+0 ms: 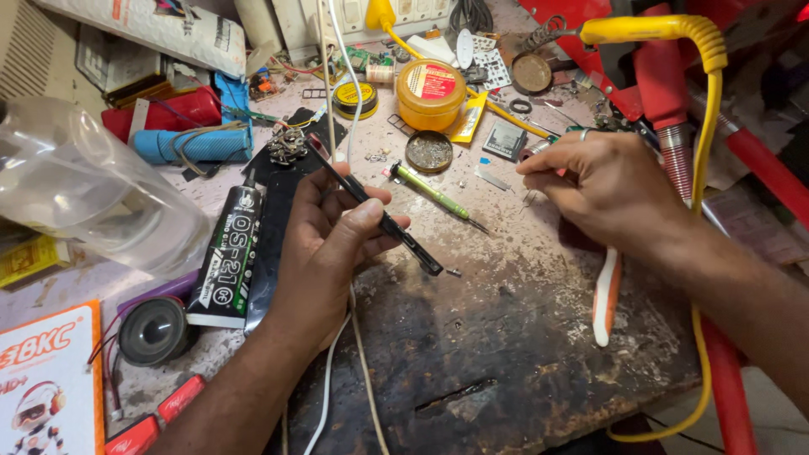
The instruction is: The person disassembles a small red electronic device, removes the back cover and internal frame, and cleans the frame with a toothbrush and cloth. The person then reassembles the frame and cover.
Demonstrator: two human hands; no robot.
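Tweezers [379, 215] pinched in left hand [333, 240] fingers.

I am at a small electronics repair workbench [522, 337], its top scorched black and scarred near me. Far across it lie a yellow tin of solder paste [431, 91], small circuit boards [487, 61] and a green screwdriver [434, 194]. To my left sit a black glue tube [227, 257] and a loose speaker [153, 330]; a yellow-handled soldering iron [666, 29] rests far right.
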